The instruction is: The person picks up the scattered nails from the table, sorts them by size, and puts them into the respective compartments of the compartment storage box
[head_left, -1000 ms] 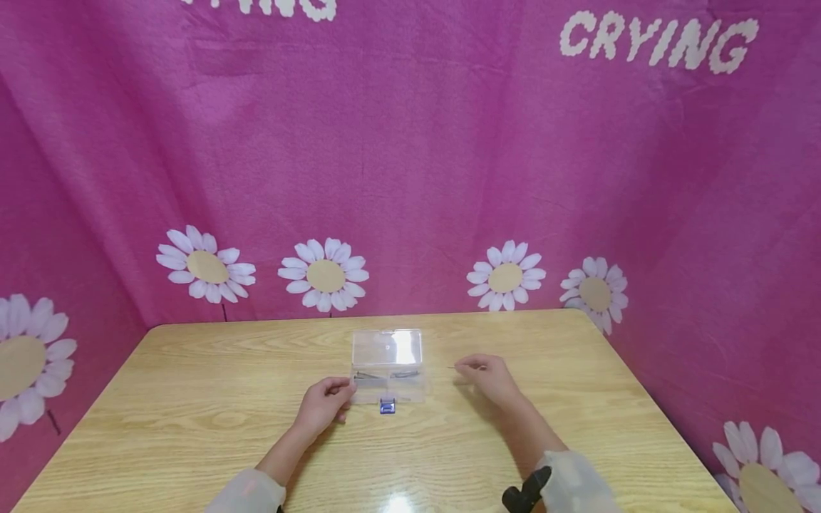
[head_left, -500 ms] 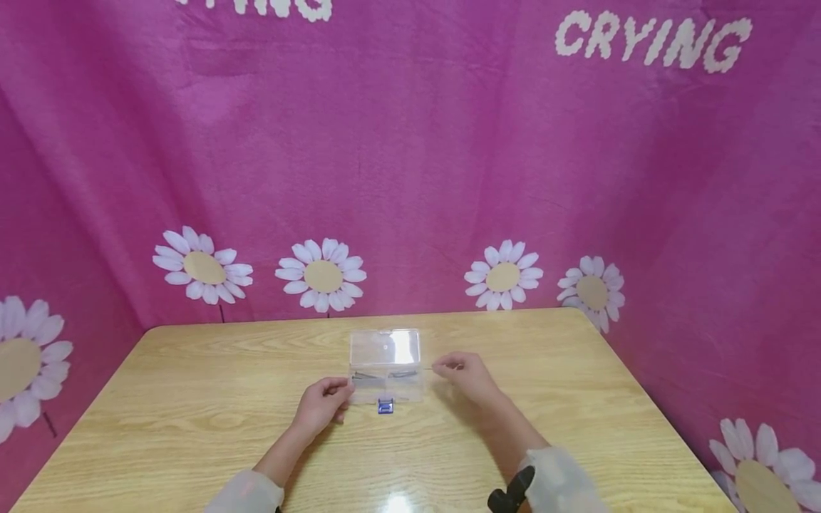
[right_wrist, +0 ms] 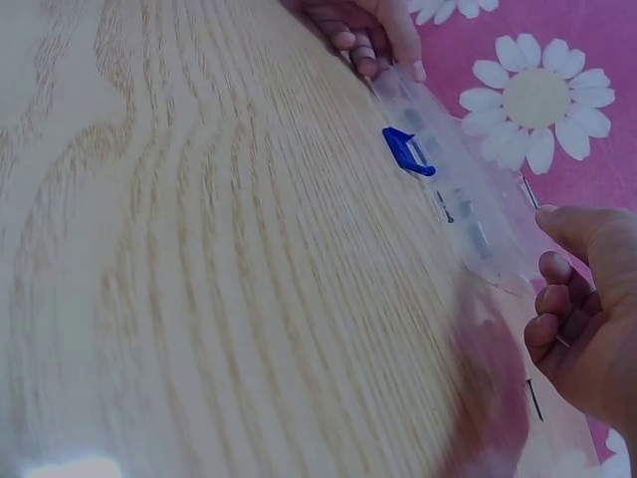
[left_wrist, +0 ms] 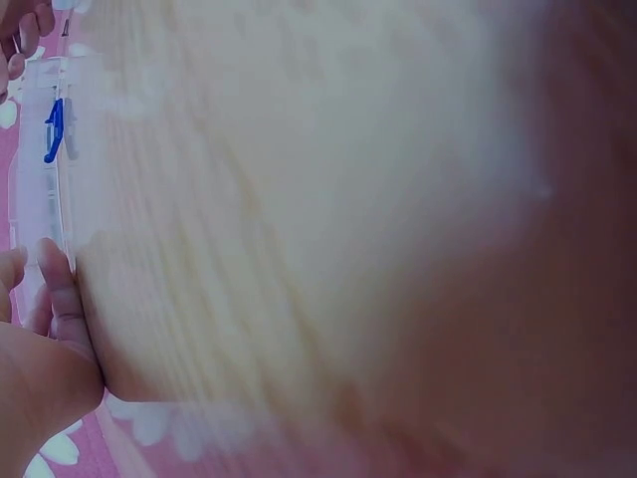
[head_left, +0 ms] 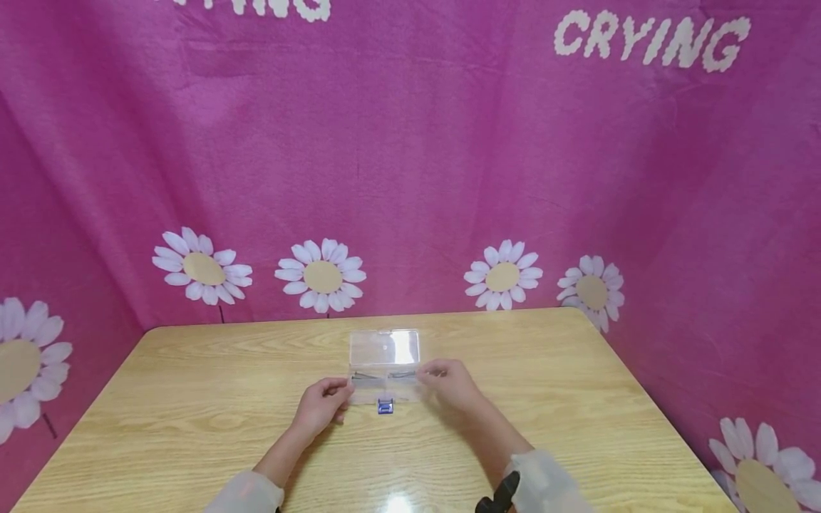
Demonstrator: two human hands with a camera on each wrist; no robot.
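A clear plastic box (head_left: 403, 390) with a blue latch (head_left: 385, 407) lies on the table, its clear lid (head_left: 372, 347) swung back. Several thin dark nails (head_left: 365, 376) lie in its rear compartments. My left hand (head_left: 318, 407) holds the box's left end, thumb at the rim and fingers along the side. At the opposite end, my right hand (head_left: 454, 385) pinches a thin nail (right_wrist: 530, 192) between thumb and forefinger, its tip over the box in the right wrist view. The other right fingers are curled. Below that hand another nail (right_wrist: 534, 399) lies on the tabletop.
The wooden table (head_left: 192, 427) ends at a pink curtain (head_left: 410, 178) with daisies, which stands behind and along both sides. A bright light reflection (head_left: 398, 504) shows near the table's front.
My right hand has moved left with the pinched nail, from beside the box to its right end. My left hand stays at the box's left end.
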